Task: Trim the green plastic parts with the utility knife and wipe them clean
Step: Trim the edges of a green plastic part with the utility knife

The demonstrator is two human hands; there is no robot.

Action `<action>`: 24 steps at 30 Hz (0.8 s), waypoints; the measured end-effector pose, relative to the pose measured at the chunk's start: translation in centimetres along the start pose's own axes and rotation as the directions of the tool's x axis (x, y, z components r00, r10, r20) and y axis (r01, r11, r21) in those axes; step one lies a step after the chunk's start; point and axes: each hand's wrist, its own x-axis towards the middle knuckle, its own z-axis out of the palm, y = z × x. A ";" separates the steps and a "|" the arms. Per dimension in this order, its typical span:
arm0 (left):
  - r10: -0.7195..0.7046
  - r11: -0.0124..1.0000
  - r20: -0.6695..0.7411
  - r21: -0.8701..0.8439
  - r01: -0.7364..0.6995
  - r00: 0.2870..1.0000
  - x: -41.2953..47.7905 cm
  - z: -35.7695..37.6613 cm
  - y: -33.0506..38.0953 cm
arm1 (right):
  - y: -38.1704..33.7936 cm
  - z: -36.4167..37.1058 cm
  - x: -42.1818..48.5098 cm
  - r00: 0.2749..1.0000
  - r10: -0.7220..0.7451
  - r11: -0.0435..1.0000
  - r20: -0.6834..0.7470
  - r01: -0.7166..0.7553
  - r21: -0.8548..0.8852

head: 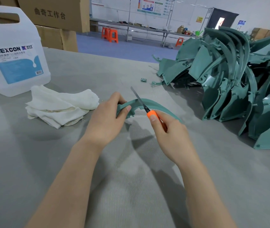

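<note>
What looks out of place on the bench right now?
One small green plastic piece lies alone on the grey mat, apart from the heaped pile of green plastic parts. No spill shows.

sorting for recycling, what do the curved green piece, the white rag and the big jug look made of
Curved green piece: likely moulded plastic, matte teal, with thin tabs along its inner edge. White rag: soft woven cloth, perhaps cotton; crumpled, with frayed edges. Big jug: translucent white plastic, smooth, with a moulded handle hole.
</note>
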 end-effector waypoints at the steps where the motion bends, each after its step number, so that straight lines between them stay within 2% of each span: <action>1: 0.002 1.000 0.001 0.002 -0.002 1.000 0.0 0.0 0.0 | -0.1 0.0 0.0 1.000 -0.010 1.000 0.010 0.010 -0.009; 24: -0.010 0.999 0.053 -0.031 0.012 0.999 0.0 -0.3 -0.1 | 0.9 -0.8 0.4 0.998 0.062 0.997 -0.007 -0.062 -0.054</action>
